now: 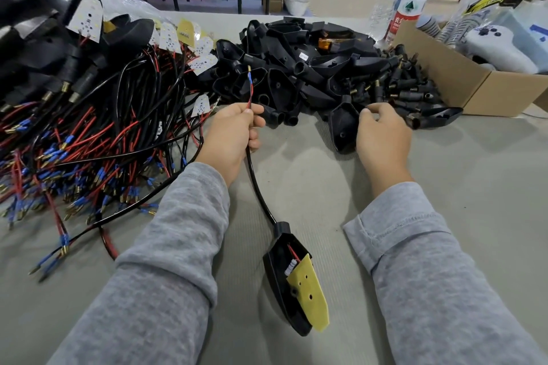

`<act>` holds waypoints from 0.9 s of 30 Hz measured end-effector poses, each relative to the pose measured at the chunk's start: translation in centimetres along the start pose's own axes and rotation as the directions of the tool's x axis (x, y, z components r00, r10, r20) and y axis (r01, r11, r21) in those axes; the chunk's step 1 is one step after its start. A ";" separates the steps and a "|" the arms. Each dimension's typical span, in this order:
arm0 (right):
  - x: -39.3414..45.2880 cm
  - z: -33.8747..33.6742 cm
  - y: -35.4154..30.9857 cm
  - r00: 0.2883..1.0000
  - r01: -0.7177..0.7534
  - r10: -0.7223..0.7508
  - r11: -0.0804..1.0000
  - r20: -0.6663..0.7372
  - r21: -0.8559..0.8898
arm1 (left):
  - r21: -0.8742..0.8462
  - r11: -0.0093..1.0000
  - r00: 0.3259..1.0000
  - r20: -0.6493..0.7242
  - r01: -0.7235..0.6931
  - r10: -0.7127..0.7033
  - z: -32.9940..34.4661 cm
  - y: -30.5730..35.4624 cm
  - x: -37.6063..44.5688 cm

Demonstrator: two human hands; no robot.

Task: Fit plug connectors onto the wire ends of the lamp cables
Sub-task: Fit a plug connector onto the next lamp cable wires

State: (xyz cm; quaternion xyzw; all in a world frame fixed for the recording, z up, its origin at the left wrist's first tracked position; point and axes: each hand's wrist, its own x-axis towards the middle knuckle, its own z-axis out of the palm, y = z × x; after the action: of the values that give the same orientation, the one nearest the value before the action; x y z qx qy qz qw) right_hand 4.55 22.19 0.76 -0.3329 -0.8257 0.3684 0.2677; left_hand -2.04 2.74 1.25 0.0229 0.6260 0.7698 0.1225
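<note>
cable (257, 184) in the left hand (229, 139), fingers curled tight round the black sheath, with the red wire end (250, 89) poking up out of the fist and a blue sleeve and brass tip at the top. the other end of that cable runs down to the lamp head (289, 278) lying on the grey mat (444, 163) between the sleeves, yellow board facing up.

right hand (382, 133) is over at the near edge of the pile of plug connectors (409, 89), fingers bent down as if picking. i honestly can't tell if it's got one pinched or is just touching the heap, the fingertips are hidden behind the knuckles.

what could go wrong imo: that heap is mixed up with empty black lamp shells (284, 68), so grabbing blind could pull out a shell or drag several plugs along. also the wire sticks up thin and floppy, so pushing a plug on off-axis would just bend it or crush the tip instead of seating. and the tangle of other cables (89, 142) sits just beside the left wrist, easy to snag when the hands come together.
</note>
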 end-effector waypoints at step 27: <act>-0.1 0.0 -0.3 0.952 0.197 -0.144 0.964 0.272 -0.178 | 0.004 1.000 1.000 0.030 0.008 -0.008 -0.1 0.1 -0.2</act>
State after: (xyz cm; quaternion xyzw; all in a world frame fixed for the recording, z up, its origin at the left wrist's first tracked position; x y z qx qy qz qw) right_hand 4.48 21.98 0.95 -0.2352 -0.9123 0.2976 0.1543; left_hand -1.91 2.62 1.37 0.0323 0.6257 0.7676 0.1351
